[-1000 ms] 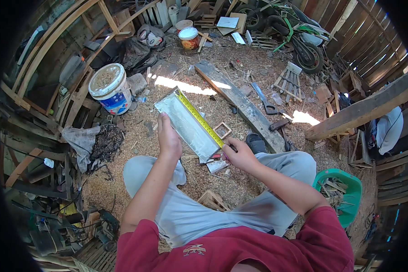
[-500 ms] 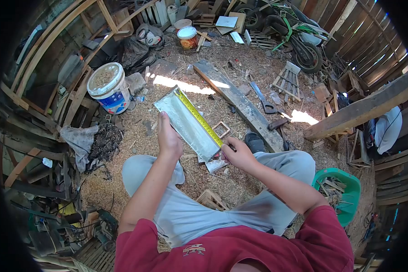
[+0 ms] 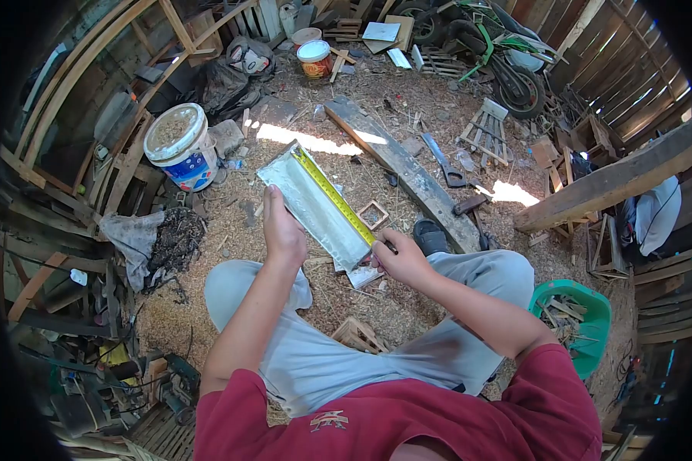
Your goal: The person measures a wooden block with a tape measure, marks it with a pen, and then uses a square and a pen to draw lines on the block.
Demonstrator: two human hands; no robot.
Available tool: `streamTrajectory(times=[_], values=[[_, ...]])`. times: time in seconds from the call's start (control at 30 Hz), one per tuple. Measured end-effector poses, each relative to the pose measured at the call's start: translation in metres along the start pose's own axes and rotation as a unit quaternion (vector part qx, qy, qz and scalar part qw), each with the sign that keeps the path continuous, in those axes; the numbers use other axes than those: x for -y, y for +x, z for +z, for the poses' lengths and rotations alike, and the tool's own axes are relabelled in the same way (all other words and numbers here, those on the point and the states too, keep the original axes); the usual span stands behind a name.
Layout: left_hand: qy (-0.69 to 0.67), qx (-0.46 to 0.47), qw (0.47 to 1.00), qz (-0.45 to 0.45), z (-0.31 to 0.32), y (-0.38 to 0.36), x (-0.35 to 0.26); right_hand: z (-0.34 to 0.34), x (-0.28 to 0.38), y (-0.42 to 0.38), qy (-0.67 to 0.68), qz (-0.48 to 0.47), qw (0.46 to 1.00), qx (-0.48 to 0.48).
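Observation:
My left hand (image 3: 283, 234) grips the left edge of a long, silvery, rectangular panel (image 3: 306, 207), thumb up along its side and the other fingers hidden beneath. The panel is held tilted above the floor, between my knees. Along its right side lies the yellow blade of a tape measure (image 3: 334, 197), stretched from the far end to the near corner. There my right hand (image 3: 400, 257) pinches the near end of the tape, fingers closed. A small dark object (image 3: 392, 247) sticks out between those fingers. Under the near corner shows a pale scrap (image 3: 364, 276).
Sawdust covers the floor. A long plank (image 3: 407, 177), a handsaw (image 3: 444, 161) and a hammer (image 3: 470, 204) lie ahead to the right. A small wooden frame (image 3: 374, 215) is beside the panel. A white bucket (image 3: 178, 142) stands left, a green tub (image 3: 592, 349) of wood scraps right.
Almost nothing differs: the panel, tape and both hands keep the same hold, and the whole view has shifted slightly.

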State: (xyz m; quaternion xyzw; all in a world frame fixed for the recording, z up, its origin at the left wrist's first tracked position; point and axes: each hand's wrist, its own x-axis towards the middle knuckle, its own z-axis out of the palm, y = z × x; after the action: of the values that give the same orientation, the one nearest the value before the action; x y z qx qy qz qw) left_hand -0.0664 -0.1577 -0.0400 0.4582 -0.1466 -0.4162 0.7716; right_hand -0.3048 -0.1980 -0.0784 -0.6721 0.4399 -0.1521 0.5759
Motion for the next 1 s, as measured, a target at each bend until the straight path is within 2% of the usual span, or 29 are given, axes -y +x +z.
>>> streamTrajectory(times=[0.27,0.57,0.67,0.77,0.87,1.0], values=[[-0.009,-0.011,1.0,-0.011,0.001,0.0,-0.001,0.0,0.0,0.002,0.011,0.02,1.0,0.01],[-0.024,-0.009,1.0,-0.011,0.005,-0.003,-0.007,-0.022,0.009,0.012,0.17,0.038,0.984,0.04],[-0.034,-0.016,0.999,-0.016,0.009,-0.005,-0.012,-0.023,0.006,0.012,0.175,0.041,0.983,0.036],[-0.032,-0.018,0.999,-0.023,0.004,-0.002,-0.009,-0.016,0.007,0.005,0.074,-0.005,0.997,0.018],[-0.027,-0.016,0.999,-0.016,0.001,-0.001,-0.006,-0.009,0.013,-0.001,0.055,0.015,0.998,0.033],[-0.03,-0.003,0.999,-0.014,0.0,-0.001,-0.003,-0.002,0.003,0.001,0.025,-0.004,0.999,0.027]])
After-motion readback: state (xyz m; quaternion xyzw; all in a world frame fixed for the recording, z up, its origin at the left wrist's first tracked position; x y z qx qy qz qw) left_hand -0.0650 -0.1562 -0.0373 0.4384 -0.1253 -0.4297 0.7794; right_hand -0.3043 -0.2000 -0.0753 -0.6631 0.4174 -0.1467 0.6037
